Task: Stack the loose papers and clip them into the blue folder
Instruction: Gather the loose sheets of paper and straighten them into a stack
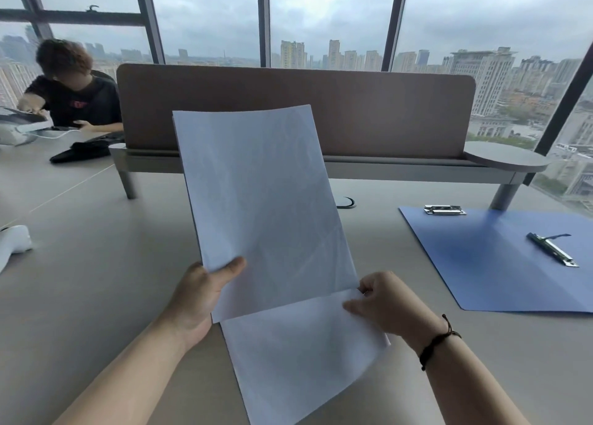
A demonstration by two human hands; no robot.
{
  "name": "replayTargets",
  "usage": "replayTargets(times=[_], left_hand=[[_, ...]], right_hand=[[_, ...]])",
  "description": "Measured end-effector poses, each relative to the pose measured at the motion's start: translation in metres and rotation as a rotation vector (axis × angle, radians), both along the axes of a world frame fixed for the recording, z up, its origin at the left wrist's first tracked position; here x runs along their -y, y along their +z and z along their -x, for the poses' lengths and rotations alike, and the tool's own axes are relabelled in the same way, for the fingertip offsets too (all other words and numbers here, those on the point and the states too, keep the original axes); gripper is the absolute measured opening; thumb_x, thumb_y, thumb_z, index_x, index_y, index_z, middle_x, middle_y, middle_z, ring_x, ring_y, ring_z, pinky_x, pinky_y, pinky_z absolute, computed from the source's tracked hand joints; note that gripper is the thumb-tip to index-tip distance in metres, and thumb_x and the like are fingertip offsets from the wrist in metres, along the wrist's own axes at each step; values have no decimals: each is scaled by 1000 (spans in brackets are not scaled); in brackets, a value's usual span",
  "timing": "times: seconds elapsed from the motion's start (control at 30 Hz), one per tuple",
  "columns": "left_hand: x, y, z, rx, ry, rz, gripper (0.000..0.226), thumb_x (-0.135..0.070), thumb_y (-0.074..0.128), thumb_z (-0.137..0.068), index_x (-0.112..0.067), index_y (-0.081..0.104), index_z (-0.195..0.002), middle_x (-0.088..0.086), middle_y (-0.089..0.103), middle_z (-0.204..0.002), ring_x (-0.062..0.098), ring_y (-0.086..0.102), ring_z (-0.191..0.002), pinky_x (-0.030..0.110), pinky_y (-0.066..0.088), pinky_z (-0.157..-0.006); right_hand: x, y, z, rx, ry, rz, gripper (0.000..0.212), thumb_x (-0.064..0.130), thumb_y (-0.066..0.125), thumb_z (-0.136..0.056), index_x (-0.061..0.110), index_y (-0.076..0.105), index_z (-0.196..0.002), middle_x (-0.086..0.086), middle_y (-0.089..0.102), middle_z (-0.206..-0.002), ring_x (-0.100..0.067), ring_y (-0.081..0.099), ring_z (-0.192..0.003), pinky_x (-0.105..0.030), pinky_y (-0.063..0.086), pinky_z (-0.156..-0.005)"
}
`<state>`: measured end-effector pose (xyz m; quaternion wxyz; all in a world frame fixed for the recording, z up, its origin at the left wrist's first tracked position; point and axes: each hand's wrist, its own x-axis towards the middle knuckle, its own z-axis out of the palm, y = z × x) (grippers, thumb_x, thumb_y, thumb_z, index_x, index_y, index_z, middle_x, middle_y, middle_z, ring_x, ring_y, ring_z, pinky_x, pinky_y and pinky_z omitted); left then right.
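A stack of white papers [263, 200] stands tilted upright above the table, its top leaning away from me. My left hand [202, 296] grips its lower left edge, thumb on the front sheet. My right hand [382, 302] pinches the stack's lower right corner. Below it another white sheet [301, 357] lies on the table, and my right hand partly rests over its edge. The blue folder [500, 264] lies open on the table at the right, with a metal clip [444, 210] at its top edge and a second metal clip bar [552, 250] on its inner face.
A brown desk divider [369, 113] on grey legs crosses the table behind the papers. Another person [73, 84] sits at the far left with dark items in front. A white object [12, 242] lies at the left edge. Windows stand behind.
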<state>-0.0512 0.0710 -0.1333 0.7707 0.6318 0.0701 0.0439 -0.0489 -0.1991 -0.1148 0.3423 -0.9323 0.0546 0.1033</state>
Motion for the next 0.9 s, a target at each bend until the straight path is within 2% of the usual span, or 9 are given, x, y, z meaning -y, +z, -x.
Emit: replayTargets(times=[0.03,0.13,0.2,0.3,0.47,0.67,0.73,0.83,0.9], left_hand=[[-1,1,0,-4,-7,6,29,-11,64,-93,-9,70,-121,4,74,-122,23,69,-115,50,45,-109],[-3,4,1,-8,-23,34,30,-10,63,-93,-9,69,-123,6,74,-122,25,69,-114,50,46,-108],[-3,5,2,-8,-33,46,31,-10,62,-92,-10,69,-123,6,74,-121,25,70,-113,49,47,-106],[-3,6,3,-15,-46,51,30,-9,62,-92,-11,69,-121,5,75,-120,24,71,-111,46,48,-104],[-3,7,3,-21,-12,57,26,-6,64,-91,-10,71,-116,8,76,-115,27,72,-107,47,51,-100],[-2,10,3,14,-23,51,25,-5,63,-92,-12,71,-114,4,77,-113,23,73,-104,42,52,-93],[-2,8,4,24,-59,28,32,-8,71,-86,-10,70,-117,5,77,-114,23,73,-106,42,52,-95],[-1,4,2,33,-56,-30,39,-13,75,-72,-7,73,-111,8,77,-111,27,73,-104,41,54,-93],[-1,1,2,52,-39,-69,34,-10,77,-72,-6,74,-106,9,78,-107,28,73,-103,40,55,-92]], right_hand=[[1,-1,0,-9,3,-30,30,18,74,-84,15,59,-59,6,54,-56,-10,47,-49,-19,36,-46],[3,-2,0,-13,-12,-157,20,15,67,-90,5,71,-74,-6,59,-67,-19,52,-60,-24,39,-55],[2,-2,-1,56,-51,-286,18,12,63,-92,7,74,-78,-14,66,-69,-21,59,-62,-27,44,-57],[-4,-4,-1,148,-145,-568,28,3,56,-95,14,79,-83,-14,76,-75,-21,66,-59,-26,49,-56],[-6,-7,-1,182,-219,-982,38,0,47,-99,18,80,-94,-13,79,-92,-27,70,-72,-39,53,-71],[-9,-9,-1,143,-167,-1126,28,3,49,-101,13,75,-107,-12,78,-92,-27,70,-73,-35,55,-64],[-12,-7,2,120,-118,-1152,28,5,52,-100,15,77,-105,-10,78,-92,-25,71,-73,-34,57,-63],[-16,-4,5,101,-144,-1187,28,9,50,-102,15,77,-105,-12,78,-94,-23,71,-74,-32,56,-61],[-17,-4,5,101,-176,-1205,27,16,51,-103,15,78,-108,-22,75,-103,-28,67,-85,-38,53,-71]])
